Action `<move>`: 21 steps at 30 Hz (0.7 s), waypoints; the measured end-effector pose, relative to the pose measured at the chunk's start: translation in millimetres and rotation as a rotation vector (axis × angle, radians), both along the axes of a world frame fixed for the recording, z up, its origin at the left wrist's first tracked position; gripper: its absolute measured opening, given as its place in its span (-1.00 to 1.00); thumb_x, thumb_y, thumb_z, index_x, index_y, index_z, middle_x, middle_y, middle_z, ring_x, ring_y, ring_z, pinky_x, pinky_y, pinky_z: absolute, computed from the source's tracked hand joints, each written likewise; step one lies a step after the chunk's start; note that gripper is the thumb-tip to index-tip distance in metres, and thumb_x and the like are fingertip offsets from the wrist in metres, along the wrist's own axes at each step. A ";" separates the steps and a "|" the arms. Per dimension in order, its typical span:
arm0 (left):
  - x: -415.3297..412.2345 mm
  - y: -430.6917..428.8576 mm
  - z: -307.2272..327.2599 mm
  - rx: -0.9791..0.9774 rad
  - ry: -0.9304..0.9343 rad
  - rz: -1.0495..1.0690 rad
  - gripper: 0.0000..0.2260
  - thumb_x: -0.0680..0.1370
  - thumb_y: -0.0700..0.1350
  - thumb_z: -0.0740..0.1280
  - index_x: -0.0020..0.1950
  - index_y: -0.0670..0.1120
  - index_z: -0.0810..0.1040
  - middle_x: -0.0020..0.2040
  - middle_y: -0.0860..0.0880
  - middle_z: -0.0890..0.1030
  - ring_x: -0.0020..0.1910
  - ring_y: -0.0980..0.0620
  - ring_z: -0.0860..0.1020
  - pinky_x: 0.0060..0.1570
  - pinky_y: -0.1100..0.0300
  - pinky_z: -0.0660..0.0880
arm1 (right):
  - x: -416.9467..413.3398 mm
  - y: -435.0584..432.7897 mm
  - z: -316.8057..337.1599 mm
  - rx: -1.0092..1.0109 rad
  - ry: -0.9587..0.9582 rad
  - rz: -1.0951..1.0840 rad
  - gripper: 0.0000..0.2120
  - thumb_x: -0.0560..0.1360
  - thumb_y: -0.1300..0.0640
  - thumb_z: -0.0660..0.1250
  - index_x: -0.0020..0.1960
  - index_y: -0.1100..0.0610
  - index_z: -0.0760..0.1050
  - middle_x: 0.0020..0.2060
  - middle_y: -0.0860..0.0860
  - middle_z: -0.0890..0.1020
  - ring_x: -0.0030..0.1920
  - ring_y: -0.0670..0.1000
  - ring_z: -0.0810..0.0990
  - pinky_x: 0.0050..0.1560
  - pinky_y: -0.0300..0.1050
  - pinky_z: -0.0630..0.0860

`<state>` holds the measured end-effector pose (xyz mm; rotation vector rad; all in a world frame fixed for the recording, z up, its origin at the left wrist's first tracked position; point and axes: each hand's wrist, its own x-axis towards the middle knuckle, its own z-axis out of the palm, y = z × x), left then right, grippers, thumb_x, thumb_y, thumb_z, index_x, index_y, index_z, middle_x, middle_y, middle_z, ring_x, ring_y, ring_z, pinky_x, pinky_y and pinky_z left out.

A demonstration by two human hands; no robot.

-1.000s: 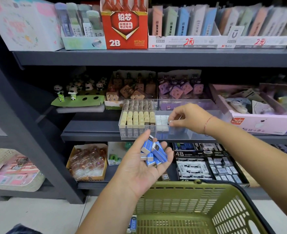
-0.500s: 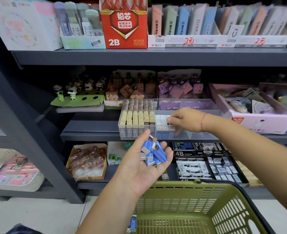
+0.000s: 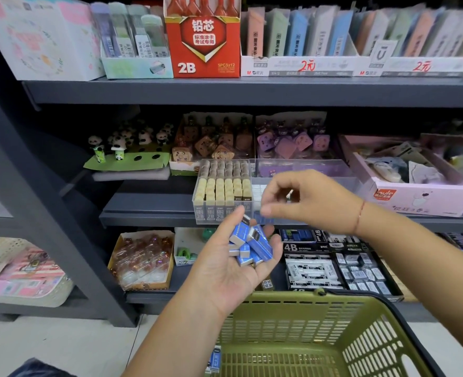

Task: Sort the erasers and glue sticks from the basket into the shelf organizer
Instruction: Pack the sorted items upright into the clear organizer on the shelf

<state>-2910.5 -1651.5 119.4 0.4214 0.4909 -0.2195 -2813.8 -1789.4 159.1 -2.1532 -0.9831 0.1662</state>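
My left hand (image 3: 224,270) is held palm up below the middle shelf and cradles several blue-sleeved erasers (image 3: 249,243). Just above those erasers hovers my right hand (image 3: 306,202), fingers loosely curled, thumb stretched out, nothing visible in it. Behind it on the middle shelf stands the clear shelf organizer (image 3: 306,165). Its left compartment is packed with cream 2B erasers (image 3: 224,191). The compartment beside that holds white and blue erasers (image 3: 257,191), partly hidden by my right hand. The green basket (image 3: 306,336) hangs below, with a blue eraser (image 3: 215,360) at its left side.
Dark metal shelves hold panda figures (image 3: 121,145), brown and purple eraser boxes, a pink box (image 3: 415,197) to the right and a red 2B lead box (image 3: 203,44) above. Trays of 4B erasers (image 3: 333,262) fill the lower shelf. A cream basket (image 3: 15,270) sits at the left.
My right hand has lifted out of the organizer compartment and come back toward my left hand, now without an eraser. My left hand has stayed put with its erasers.
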 end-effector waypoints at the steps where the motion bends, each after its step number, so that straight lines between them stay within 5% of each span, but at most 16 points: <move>1: -0.1 0.1 -0.4 -0.006 -0.029 -0.006 -0.68 0.43 -0.07 0.46 0.06 -0.26 0.57 0.08 -0.26 0.64 0.04 -0.17 0.62 -0.03 -0.12 0.59 | -9.8 1.6 -1.0 -0.009 0.041 0.031 -0.87 0.36 0.09 0.51 -0.16 0.08 0.60 -0.26 -0.04 0.64 -0.28 -0.15 0.50 -0.20 -0.32 0.46; 9: -0.5 0.9 -3.8 0.002 -0.110 -0.078 -0.62 0.49 -0.06 0.38 0.18 -0.30 0.55 0.10 -0.25 0.62 0.04 -0.17 0.62 -0.05 -0.04 0.62 | -27.6 9.8 -20.0 -0.088 0.055 -0.010 -0.79 0.28 0.06 0.58 -0.21 0.02 0.56 -0.27 -0.07 0.53 -0.34 -0.18 0.40 -0.26 -0.31 0.40; 12: 0.5 2.3 -2.9 -0.003 -0.108 -0.033 -0.63 0.49 -0.10 0.39 0.20 -0.30 0.53 0.14 -0.27 0.62 0.13 -0.16 0.61 0.02 -0.09 0.58 | -24.6 4.8 -10.9 0.059 0.247 0.076 -0.87 0.33 0.14 0.54 -0.21 0.03 0.59 -0.30 0.00 0.58 -0.31 -0.13 0.46 -0.24 -0.27 0.43; 16: 0.9 3.8 -2.2 -0.017 -0.024 0.030 -0.84 0.43 -0.19 0.44 -0.07 -0.23 0.56 -0.02 -0.26 0.61 -0.01 -0.17 0.59 -0.24 0.08 0.64 | -4.9 -10.1 2.6 0.307 0.378 -0.011 -0.79 0.36 0.17 0.41 -0.03 0.23 0.61 -0.25 0.07 0.64 -0.30 -0.10 0.53 -0.25 -0.30 0.47; 21: 2.2 4.2 -6.2 -0.016 0.032 0.054 -0.91 0.46 -0.26 0.41 -0.11 -0.25 0.54 -0.07 -0.24 0.58 -0.15 -0.14 0.56 -0.45 0.24 0.58 | 49.1 -27.9 3.8 0.189 0.033 -0.321 -0.84 0.45 0.33 0.41 -0.02 0.14 0.59 -0.30 -0.02 0.60 -0.37 -0.16 0.55 -0.27 -0.28 0.51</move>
